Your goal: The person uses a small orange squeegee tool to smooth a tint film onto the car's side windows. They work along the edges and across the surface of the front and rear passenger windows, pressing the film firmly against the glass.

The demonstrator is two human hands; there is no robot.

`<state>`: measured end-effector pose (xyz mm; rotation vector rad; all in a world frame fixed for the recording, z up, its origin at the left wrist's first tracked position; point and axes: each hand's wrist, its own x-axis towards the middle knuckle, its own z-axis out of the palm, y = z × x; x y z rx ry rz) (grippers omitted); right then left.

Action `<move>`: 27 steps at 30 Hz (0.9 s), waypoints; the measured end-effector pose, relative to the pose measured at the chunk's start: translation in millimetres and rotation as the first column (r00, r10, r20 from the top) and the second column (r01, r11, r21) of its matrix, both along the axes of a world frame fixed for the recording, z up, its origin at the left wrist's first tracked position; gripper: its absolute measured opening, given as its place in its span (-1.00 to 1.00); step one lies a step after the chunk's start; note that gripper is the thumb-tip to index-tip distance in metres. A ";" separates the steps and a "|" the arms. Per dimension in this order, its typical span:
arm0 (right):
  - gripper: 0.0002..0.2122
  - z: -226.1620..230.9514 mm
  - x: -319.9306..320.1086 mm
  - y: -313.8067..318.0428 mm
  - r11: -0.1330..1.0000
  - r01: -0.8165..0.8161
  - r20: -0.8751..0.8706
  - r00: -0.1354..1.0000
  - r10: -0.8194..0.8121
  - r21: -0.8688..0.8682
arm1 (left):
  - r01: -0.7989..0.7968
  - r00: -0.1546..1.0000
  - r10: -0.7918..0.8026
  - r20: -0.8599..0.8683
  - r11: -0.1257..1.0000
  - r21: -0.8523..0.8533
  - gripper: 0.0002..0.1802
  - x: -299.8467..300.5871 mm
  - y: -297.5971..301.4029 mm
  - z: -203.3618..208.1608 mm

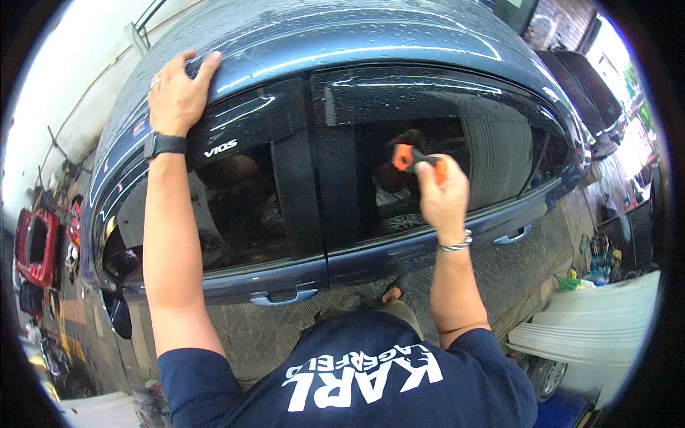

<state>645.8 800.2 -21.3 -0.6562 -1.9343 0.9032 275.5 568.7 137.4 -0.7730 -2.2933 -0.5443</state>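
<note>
A dark blue car (342, 43) with a wet, droplet-covered roof stands side-on before me. My left hand (178, 96), with a dark watch at its wrist, rests on the roof edge above the left side window, fingers spread. My right hand (444, 196), wearing a bracelet, is wrapped around an orange-and-black scraper (404, 158). Its orange head points left, in front of the dark glass of the right side window (385, 185). Whether the blade touches the glass I cannot tell. Reflections show in both windows.
Two door handles (284, 297) run along the car's side below the windows, and a side mirror (117, 314) juts out at the left. A red car part (37, 246) lies far left. Pale corrugated panels (592, 321) and assorted items stand at the right.
</note>
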 end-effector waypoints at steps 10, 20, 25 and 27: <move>-0.84 7.5 7.5 26.8 0.999 0.040 -0.033 0.999 -0.040 -0.006 | -0.010 0.999 0.010 -0.049 1.000 0.000 -0.24 4.4 5.0 1.8; -0.78 21.9 -14.3 0.5 0.997 0.013 0.037 0.999 -0.015 0.070 | -0.002 1.000 0.002 0.029 1.000 -0.013 -0.18 7.4 -1.0 3.6; -0.78 14.3 -12.4 11.7 0.999 0.025 -0.062 0.998 -0.022 0.046 | -0.015 1.000 0.015 -0.023 1.000 0.010 -0.23 11.4 5.6 3.5; -0.78 15.7 -30.3 -18.2 0.987 -0.068 0.013 0.998 0.067 0.146 | 0.013 1.000 -0.013 -0.025 1.000 0.006 -0.23 9.8 9.3 2.5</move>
